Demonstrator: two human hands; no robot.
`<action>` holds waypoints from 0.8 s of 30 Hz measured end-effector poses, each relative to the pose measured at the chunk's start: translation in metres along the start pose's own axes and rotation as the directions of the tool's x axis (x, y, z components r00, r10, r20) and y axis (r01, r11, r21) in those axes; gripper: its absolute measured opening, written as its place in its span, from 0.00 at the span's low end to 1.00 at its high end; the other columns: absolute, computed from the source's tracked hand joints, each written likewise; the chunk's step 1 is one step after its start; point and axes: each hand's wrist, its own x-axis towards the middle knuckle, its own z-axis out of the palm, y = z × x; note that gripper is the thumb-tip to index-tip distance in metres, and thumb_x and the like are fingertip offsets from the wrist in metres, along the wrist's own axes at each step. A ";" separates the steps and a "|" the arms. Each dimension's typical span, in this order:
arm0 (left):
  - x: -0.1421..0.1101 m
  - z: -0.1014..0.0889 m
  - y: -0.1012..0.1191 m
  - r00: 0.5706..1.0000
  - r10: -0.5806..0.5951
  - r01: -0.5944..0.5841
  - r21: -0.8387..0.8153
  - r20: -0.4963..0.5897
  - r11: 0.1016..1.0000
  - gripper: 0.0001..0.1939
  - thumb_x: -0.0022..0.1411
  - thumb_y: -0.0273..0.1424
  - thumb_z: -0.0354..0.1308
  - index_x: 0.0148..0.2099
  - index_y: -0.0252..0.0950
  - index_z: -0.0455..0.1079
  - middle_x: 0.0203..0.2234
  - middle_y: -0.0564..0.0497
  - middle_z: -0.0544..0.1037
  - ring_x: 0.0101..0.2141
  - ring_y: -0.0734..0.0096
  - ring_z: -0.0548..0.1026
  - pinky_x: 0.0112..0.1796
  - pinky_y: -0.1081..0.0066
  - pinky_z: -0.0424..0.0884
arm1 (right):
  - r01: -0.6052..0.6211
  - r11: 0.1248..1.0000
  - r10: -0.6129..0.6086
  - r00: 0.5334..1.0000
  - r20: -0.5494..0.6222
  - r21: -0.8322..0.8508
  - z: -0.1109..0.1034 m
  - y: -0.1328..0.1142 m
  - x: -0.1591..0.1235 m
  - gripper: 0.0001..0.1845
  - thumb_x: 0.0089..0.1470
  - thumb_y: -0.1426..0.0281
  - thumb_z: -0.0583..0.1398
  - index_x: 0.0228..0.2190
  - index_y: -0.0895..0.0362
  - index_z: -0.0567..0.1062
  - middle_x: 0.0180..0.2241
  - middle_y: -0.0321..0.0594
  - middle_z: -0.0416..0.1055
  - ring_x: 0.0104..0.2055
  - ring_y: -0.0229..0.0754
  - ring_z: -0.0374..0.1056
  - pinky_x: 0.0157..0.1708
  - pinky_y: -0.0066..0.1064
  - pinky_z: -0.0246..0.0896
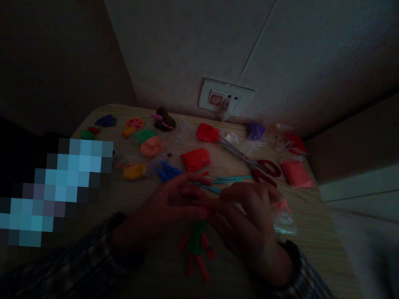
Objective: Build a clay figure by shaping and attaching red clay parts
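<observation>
My left hand (pixel 178 200) and my right hand (pixel 246 216) meet at the fingertips above the wooden table. Both are closed in a pinch around what looks like a small piece of red clay (pixel 207 208), mostly covered by the fingers. Just below them lies a clay figure (pixel 195 241) with a green dress, reddish arms and legs and a blue band at one wrist; its head end is hidden under my hands. Blue plastic clay tools (pixel 231 181) lie just beyond my fingers, beside a tiny red bit (pixel 205 173).
Scissors with dark red handles (pixel 266 170) lie open beyond my right hand. Bagged clay in red (pixel 196 159), blue (pixel 168 171), yellow (pixel 133 171) and pink (pixel 296 173) spreads around. A brown clay shape (pixel 165 120) stands at the back, below a wall socket (pixel 226 99). The picture is very dark.
</observation>
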 end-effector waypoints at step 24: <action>-0.001 -0.001 0.000 0.999 -0.002 0.005 -0.060 0.047 0.998 0.23 0.52 0.21 0.81 0.49 0.41 0.83 0.35 0.57 0.90 0.35 0.72 0.87 0.36 0.79 0.79 | 0.017 0.996 -0.015 1.000 -0.022 0.086 -0.003 -0.002 0.006 0.16 0.79 0.68 0.54 0.44 0.54 0.81 0.35 0.37 0.73 0.38 0.45 0.66 0.39 0.39 0.55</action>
